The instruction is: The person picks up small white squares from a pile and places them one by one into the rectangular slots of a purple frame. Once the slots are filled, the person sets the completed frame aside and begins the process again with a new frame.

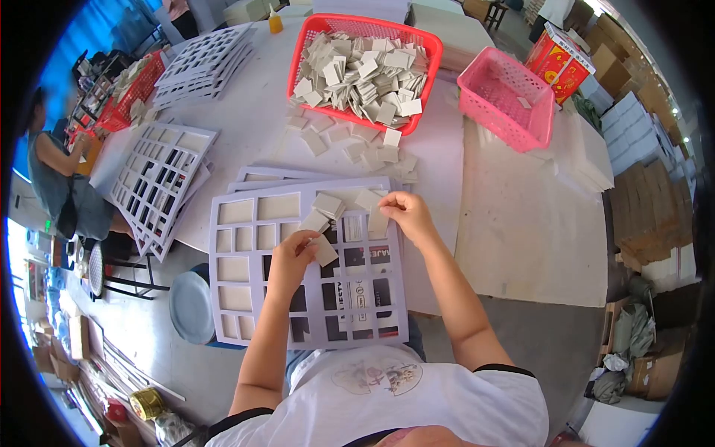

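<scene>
A lavender frame sheet [315, 298] with many rectangular openings lies before me, its lower edge near my body. Grey-white pieces fill several left openings; others show dark printed material. My left hand [292, 257] is closed on a grey card piece [323, 251] over the middle of the sheet. Beside it, loose card pieces [326, 205] lie on the upper part. My right hand [408, 214] pinches the edge of a pale piece [378, 223] at the upper right openings. A red basket [430, 56] heaped with card pieces stands beyond the sheet.
Scattered pieces [356, 149] lie between basket and sheet. A pink basket [547, 134] stands at the right, near a red box [557, 63]. Stacked frame sheets [160, 175] lie at the left, where another person [63, 171] is. A blue-grey stool [192, 305] stands below the table edge.
</scene>
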Motion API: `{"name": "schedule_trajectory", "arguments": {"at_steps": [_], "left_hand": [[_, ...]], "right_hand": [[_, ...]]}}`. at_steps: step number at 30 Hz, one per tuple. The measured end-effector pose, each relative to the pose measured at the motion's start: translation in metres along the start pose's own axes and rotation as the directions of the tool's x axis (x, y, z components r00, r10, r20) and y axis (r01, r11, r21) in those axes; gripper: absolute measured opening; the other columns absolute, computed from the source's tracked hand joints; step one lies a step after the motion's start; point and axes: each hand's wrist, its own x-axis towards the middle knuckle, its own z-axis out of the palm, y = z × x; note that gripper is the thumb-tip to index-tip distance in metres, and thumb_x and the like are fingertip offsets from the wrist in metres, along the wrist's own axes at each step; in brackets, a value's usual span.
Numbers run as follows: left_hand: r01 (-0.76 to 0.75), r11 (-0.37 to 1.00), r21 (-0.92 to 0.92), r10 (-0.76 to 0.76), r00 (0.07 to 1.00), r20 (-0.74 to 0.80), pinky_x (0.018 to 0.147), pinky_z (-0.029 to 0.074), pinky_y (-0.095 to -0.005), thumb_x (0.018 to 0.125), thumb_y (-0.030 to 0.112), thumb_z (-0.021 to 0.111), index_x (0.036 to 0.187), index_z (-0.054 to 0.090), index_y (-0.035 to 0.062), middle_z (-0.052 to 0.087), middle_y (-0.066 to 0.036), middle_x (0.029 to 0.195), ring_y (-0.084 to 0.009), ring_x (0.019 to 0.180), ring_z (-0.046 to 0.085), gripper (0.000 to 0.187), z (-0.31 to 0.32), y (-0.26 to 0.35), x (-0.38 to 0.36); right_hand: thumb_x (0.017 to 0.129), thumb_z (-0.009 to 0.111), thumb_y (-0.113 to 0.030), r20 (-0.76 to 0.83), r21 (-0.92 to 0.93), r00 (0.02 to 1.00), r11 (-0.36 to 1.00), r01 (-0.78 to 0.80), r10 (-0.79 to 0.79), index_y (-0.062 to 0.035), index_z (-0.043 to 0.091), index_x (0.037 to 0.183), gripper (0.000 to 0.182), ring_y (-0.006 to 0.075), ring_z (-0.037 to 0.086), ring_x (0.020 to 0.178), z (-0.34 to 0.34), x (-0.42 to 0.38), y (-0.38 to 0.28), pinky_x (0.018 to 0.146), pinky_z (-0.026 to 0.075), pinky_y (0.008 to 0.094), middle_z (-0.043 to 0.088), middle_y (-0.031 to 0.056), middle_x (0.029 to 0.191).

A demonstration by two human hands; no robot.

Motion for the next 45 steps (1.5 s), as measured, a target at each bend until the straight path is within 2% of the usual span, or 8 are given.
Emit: {"name": "schedule_trajectory", "arguments": {"at_steps": [5,11,17,29,39,40,42,45], "left_hand": [[-0.170,0.943,0.286,0.167,0.985,0.033,0.078,0.051,-0.0348,0.084,0.003,0.062,0.108,0.070,0.0059,0.069,-0.016,0.097,-0.0307,0.087,0.066,0.025,0.001,0.006,-0.006],[-0.091,0.928,0.362,0.061,0.994,0.094,0.078,0.051,-0.0325,0.081,0.001,0.067,0.104,0.071,0.0048,0.068,-0.014,0.095,-0.0239,0.084,0.066,0.024,0.007,0.022,-0.013],[-0.347,0.779,0.522,0.369,0.927,0.065,0.076,0.052,-0.0376,0.078,0.003,0.072,0.099,0.073,0.0072,0.063,-0.009,0.097,-0.0279,0.084,0.064,0.021,0.012,0.000,-0.019],[-0.421,0.744,0.518,0.434,0.895,0.105,0.084,0.050,-0.0381,0.082,0.007,0.069,0.100,0.072,0.0040,0.063,-0.010,0.103,-0.0301,0.098,0.061,0.019,0.012,0.000,-0.023],[-0.395,0.849,0.352,0.408,0.912,0.037,0.077,0.051,-0.0407,0.082,0.002,0.067,0.096,0.070,0.0022,0.065,-0.014,0.096,-0.0346,0.089,0.063,0.014,0.043,0.016,-0.016],[-0.406,0.851,0.333,0.411,0.910,0.058,0.076,0.051,-0.0402,0.082,0.002,0.067,0.095,0.070,0.0018,0.065,-0.014,0.095,-0.0342,0.089,0.063,0.014,0.054,0.021,-0.013],[-0.517,0.772,0.370,0.487,0.855,0.179,0.076,0.051,-0.0395,0.081,0.002,0.069,0.094,0.070,0.0014,0.065,-0.015,0.096,-0.0338,0.089,0.064,0.013,0.081,0.035,-0.004],[-0.711,0.649,0.271,0.587,0.694,0.417,0.082,0.052,-0.0390,0.081,0.001,0.067,0.101,0.069,0.0025,0.066,-0.016,0.104,-0.0343,0.095,0.064,0.019,0.136,0.065,0.000]], "right_hand": [[0.086,0.067,-0.004,0.016,0.002,1.000,1.000,0.021,-0.021,-0.0002,0.067,0.093,0.008,0.0077,0.058,0.077,0.002,-0.002,-0.001,0.072,0.046,0.0244,0.068,0.0008,0.085],[0.088,0.066,-0.003,-0.053,0.143,0.999,0.990,0.014,-0.007,-0.0006,0.067,0.094,0.007,0.0059,0.056,0.076,-0.002,-0.002,0.004,0.070,0.045,0.0223,0.064,-0.0011,0.083],[0.088,0.066,-0.003,-0.107,0.143,0.994,0.989,0.042,-0.027,-0.0006,0.067,0.093,0.006,0.0058,0.056,0.077,-0.002,-0.005,-0.004,0.069,0.045,0.0226,0.064,-0.0013,0.082],[0.083,0.065,0.003,0.017,-0.449,0.970,0.865,0.223,-0.241,-0.0010,0.067,0.089,0.008,0.0240,0.063,0.076,0.016,-0.014,-0.008,0.069,0.049,0.0325,0.064,0.0081,0.086],[0.077,0.068,0.000,-0.045,-0.435,0.825,0.755,0.492,-0.563,-0.0046,0.057,0.095,0.022,0.0367,0.057,0.095,0.023,-0.016,0.025,0.080,0.047,0.0413,0.053,0.0147,0.102],[0.078,0.068,-0.001,-0.094,-0.377,0.784,0.751,0.542,-0.613,-0.0045,0.059,0.092,0.017,0.0333,0.057,0.092,0.019,-0.015,0.026,0.077,0.048,0.0394,0.054,0.0141,0.100],[0.079,0.069,-0.003,-0.196,-0.168,0.928,0.943,0.287,-0.318,-0.0041,0.061,0.091,0.015,0.0295,0.057,0.089,0.001,-0.028,0.016,0.074,0.048,0.0370,0.054,0.0126,0.097],[0.087,0.065,-0.004,-0.462,-0.189,0.805,0.928,0.320,-0.372,-0.0038,0.063,0.091,0.005,0.0207,0.057,0.083,-0.053,-0.041,0.033,0.074,0.047,0.0327,0.055,0.0074,0.095]]}}
